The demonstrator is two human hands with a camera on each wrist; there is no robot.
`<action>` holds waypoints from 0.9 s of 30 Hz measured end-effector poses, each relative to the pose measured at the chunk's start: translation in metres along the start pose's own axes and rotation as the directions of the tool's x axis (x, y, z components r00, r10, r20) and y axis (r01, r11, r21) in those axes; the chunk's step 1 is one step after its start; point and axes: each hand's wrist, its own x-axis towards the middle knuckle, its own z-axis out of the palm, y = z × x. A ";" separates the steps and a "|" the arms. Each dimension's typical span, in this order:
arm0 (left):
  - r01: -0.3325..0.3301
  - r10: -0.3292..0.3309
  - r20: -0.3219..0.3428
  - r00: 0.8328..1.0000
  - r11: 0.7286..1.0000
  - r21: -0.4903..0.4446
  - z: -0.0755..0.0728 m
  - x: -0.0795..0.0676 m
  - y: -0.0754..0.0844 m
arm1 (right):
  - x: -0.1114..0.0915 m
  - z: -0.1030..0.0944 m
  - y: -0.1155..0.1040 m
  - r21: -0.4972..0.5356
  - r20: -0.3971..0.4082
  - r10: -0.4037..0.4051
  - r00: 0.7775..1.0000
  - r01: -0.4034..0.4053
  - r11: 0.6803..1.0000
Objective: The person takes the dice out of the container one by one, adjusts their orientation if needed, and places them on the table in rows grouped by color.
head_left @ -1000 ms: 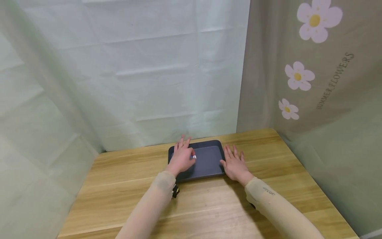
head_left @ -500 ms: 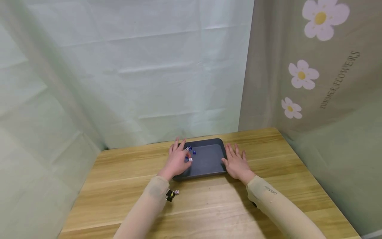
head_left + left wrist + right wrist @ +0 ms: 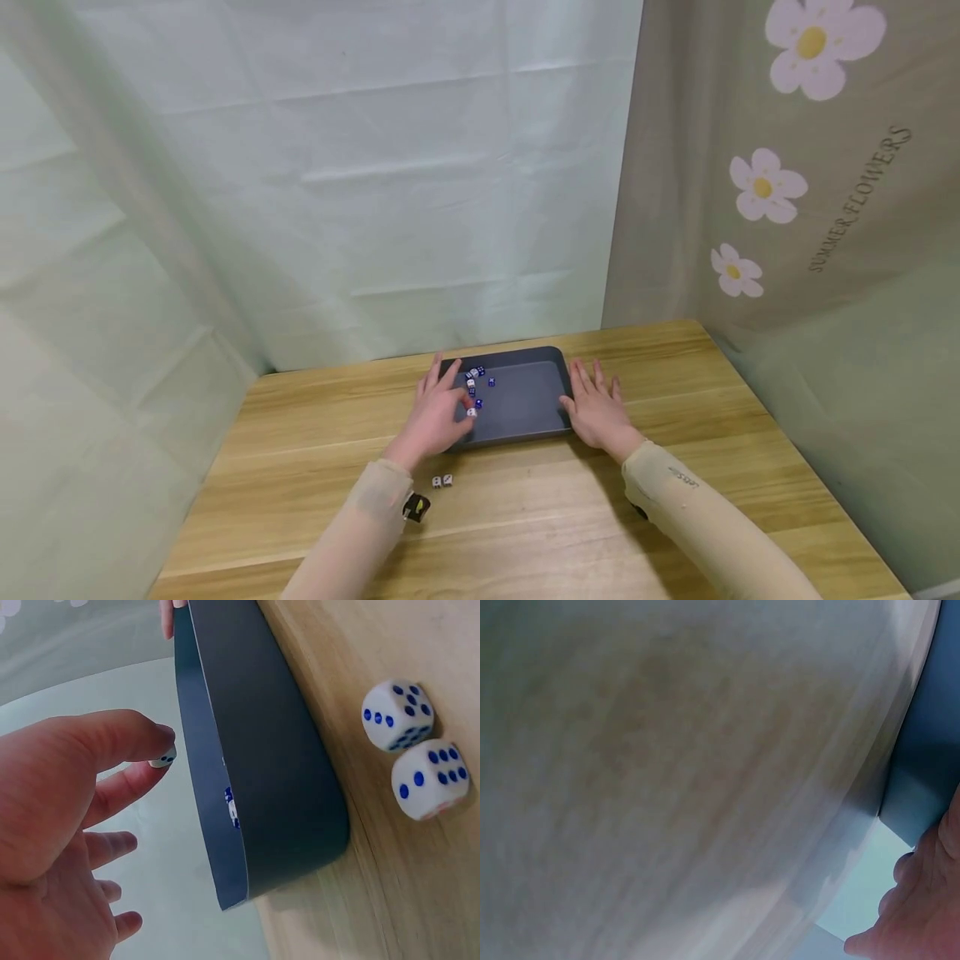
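Observation:
Between thumb and index finger, my left hand [image 3: 437,417] pinches a white die [image 3: 163,757] with blue pips, above the left part of a dark grey tray [image 3: 525,400]. Its other fingers are spread out. Several blue dice [image 3: 491,382] and white dice [image 3: 471,383] lie in the tray's left part, some partly hidden by the hand. My right hand [image 3: 597,414] rests with straight fingers against the tray's right side. Outside the tray, near my left wrist, two white dice [image 3: 430,780] sit side by side on the table.
The tray stands near the back edge of a wooden table [image 3: 517,533]. A pale cloth [image 3: 420,208] hangs close behind it. On the right hangs a curtain [image 3: 675,167] printed with flowers.
My left hand has moved left and slightly toward me, still pinching a white die. The dice in the tray and the two on the table have come into sight. My right hand keeps its place.

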 end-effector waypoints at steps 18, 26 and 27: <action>-0.002 0.002 0.023 1.000 1.000 0.006 -0.001 -0.027 -0.001 | 0.000 0.002 0.000 0.019 -0.013 -0.006 1.000 0.006 1.000; -0.034 0.033 0.036 0.999 0.999 0.014 -0.003 -0.041 -0.002 | 0.001 0.000 0.001 0.007 -0.011 -0.005 1.000 0.005 1.000; -0.037 0.036 0.037 0.999 0.999 0.013 -0.003 -0.042 -0.002 | 0.001 -0.001 0.001 0.007 -0.013 -0.006 1.000 0.006 1.000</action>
